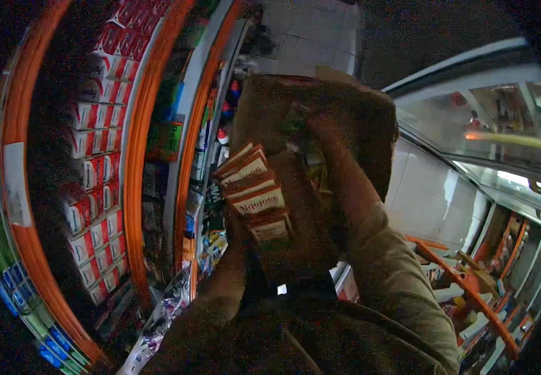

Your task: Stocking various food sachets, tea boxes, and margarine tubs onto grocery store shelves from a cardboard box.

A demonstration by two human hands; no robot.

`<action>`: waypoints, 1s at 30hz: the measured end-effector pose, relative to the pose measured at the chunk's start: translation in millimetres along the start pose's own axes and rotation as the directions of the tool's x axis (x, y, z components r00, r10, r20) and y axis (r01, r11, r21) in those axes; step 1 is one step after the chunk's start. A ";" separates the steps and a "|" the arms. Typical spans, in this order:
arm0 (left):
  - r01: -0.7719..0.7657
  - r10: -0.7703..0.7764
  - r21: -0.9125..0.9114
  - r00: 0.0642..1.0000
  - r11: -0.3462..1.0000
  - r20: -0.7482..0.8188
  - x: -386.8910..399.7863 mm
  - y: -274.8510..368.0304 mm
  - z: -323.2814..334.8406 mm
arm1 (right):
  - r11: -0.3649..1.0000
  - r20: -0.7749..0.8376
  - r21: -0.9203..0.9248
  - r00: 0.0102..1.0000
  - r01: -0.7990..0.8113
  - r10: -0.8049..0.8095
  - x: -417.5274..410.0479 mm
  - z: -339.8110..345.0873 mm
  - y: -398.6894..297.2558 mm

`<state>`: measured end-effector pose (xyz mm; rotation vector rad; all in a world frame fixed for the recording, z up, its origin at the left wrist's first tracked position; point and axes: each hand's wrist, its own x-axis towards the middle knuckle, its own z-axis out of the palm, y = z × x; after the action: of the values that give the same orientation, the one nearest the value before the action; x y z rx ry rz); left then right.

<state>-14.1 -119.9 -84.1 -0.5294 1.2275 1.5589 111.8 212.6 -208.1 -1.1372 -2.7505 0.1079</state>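
Note:
Several small brown-and-white packets [259,201], bearing writing, are fanned in a stack before my chest. My left hand [236,227] holds them from the left side, with its fingers mostly in shadow. Farther forward, my right hand [323,129] reaches over a large brown cardboard box [256,108]. It is dark and blurred there, and I cannot tell whether the fingers grip anything. A small greenish item [293,123] shows just left of that hand. Yellowish items [317,171] lie below it, partly hidden by my right forearm.
Shelves with orange edge strips [139,140] rise close on my left, stacked with red-and-white small boxes [99,140]. A glass-fronted cabinet [486,112] stands at the right above pale floor tiles [420,192]. Lower right, an orange-edged shelf [467,295] holds mixed goods.

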 end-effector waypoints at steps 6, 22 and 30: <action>0.015 -0.017 -0.033 0.998 0.999 -0.056 -14.9 -1.4 -7.1 | 0.977 0.376 0.066 0.912 -0.202 0.163 28.6 37.8 -4.9; 0.027 -0.028 0.013 0.998 1.000 0.058 -46.4 19.6 76.7 | 0.557 0.131 0.706 0.854 -0.436 0.503 -39.3 -189.7 -12.8; 0.088 -0.018 -0.074 0.751 0.993 0.660 -86.7 39.1 129.3 | 0.056 0.067 0.985 0.663 -0.162 0.746 -144.6 -417.9 -101.3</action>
<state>14.0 -40.9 52.7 -0.0405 0.5788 1.5669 216.5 40.6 198.4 -1.2725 -1.1208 1.2438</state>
